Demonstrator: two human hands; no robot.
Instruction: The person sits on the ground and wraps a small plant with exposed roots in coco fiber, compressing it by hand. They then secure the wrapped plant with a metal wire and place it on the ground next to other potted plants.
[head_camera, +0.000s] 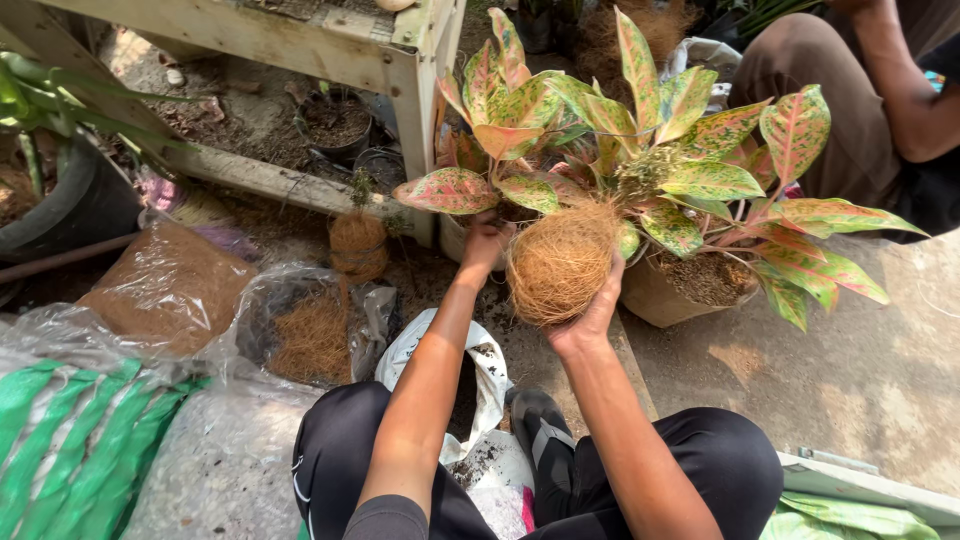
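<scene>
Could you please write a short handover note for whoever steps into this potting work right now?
Left hand: gripping the plant at its base, under the pink-and-green leaves.
Right hand: cupped under the coir-fibre ball wrapped round the roots, held in the air.
Nearby: a potted plant of the same kind just behind, an open bag of loose coir fibre on the left, a white bag of soil between the knees.
Done: fibre covers the root ball.
Left: no tie or string shows on the ball, and it has not been set down.

Fibre ball (562, 262): coarse, matt, hairy brown coir. Plant leaves (690, 150): smooth, faintly glossy. Shelf frame (300, 45): rough, weathered wood. Bags (300, 320): clear, crinkled glossy plastic. Floor (880, 370): matt, gritty concrete.
</scene>
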